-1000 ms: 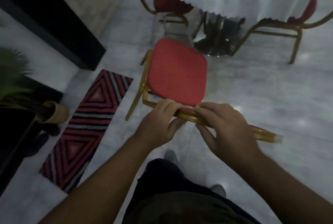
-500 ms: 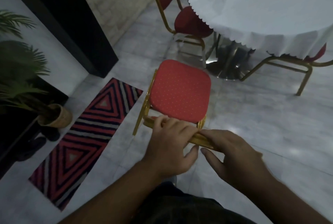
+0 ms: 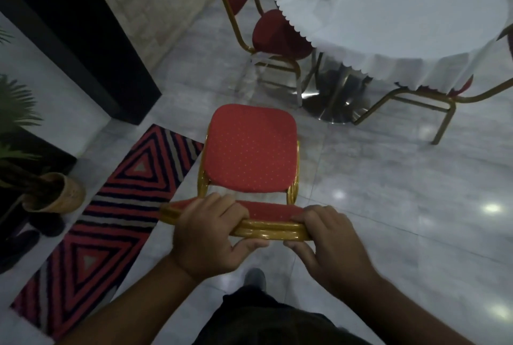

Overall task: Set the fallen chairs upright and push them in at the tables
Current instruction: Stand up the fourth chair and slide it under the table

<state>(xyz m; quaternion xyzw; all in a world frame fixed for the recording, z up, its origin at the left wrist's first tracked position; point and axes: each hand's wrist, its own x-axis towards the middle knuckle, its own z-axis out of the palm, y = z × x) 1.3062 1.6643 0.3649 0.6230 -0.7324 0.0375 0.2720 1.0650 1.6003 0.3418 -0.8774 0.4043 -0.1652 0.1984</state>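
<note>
A red-cushioned chair (image 3: 249, 150) with a gold metal frame stands upright on the floor just in front of me, its seat facing the round table (image 3: 388, 2) with a white cloth. My left hand (image 3: 211, 233) grips the top rail of the chair's backrest at its left part. My right hand (image 3: 324, 239) grips the same rail at its right end. The chair stands apart from the table, short of the table's shiny metal base (image 3: 330, 100).
A red chair (image 3: 266, 30) is tucked at the table's left side and another chair (image 3: 416, 100) at its right. A striped red and black rug (image 3: 111, 211) lies to the left, beside a potted plant (image 3: 47, 191) and a black pillar (image 3: 83, 39).
The chair has come up level and squared toward the table. Both hands have shifted along the backrest rail and now hold it farther apart. The view has risen.
</note>
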